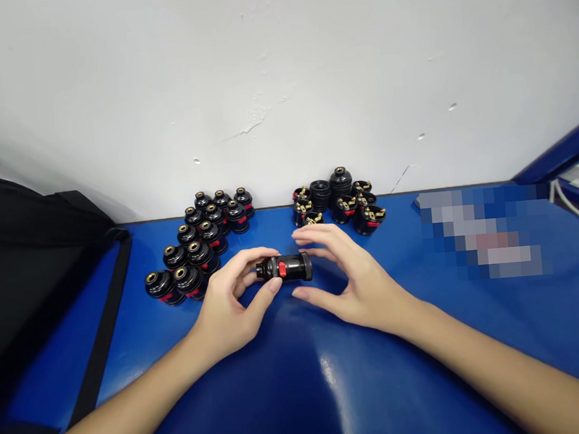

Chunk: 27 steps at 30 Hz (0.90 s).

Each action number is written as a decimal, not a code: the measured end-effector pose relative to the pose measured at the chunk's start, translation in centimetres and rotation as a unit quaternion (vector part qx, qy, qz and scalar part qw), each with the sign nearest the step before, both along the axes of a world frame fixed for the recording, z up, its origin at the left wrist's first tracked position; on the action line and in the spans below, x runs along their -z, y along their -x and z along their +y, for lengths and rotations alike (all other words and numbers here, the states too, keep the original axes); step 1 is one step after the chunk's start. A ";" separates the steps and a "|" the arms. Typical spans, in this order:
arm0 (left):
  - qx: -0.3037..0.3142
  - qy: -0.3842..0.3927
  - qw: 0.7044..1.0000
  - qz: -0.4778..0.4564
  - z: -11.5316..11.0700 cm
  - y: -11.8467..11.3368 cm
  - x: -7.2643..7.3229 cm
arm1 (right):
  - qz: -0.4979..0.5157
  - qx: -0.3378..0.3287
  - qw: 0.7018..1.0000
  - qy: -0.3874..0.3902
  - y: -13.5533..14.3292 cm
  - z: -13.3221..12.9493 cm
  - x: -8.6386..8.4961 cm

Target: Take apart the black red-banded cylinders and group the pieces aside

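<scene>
A black lamp holder (296,268) with a red switch on its side lies sideways above the blue table, its narrow neck pointing left. My left hand (229,302) has thumb and fingers closed around the neck end. Around the wider right end curves my right hand (360,285), fingers and thumb spread apart, with a gap between the thumb and the holder. Behind my left hand, several similar lamp holders (201,255) stand upright in rows, brass-ringed necks up. Past my right hand are several open socket bodies (371,221) with brass contacts showing.
Among the socket bodies stand a black domed cap (340,183) and a ribbed black shell (320,194). A black bag (32,257) with a strap (104,318) covers the left side. On the right lies a blurred-out item (481,232). A white wall (258,79) rises behind the blue table (264,406).
</scene>
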<state>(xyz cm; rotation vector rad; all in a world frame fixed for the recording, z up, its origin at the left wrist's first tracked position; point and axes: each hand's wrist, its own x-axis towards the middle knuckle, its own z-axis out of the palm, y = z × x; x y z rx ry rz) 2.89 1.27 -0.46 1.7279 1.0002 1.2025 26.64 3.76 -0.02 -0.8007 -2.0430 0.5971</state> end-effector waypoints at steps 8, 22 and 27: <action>-0.039 0.072 0.996 -0.019 0.2 -0.2 0.0 | 0.020 -0.025 0.997 0.076 0.3 -0.1 0.1; -0.034 0.068 0.997 -0.025 0.2 -0.2 0.0 | 0.030 -0.021 0.992 0.121 0.4 -0.2 0.2; -0.026 0.040 0.999 -0.025 0.3 -0.1 0.2 | 0.059 -0.029 0.995 0.078 0.2 0.0 0.6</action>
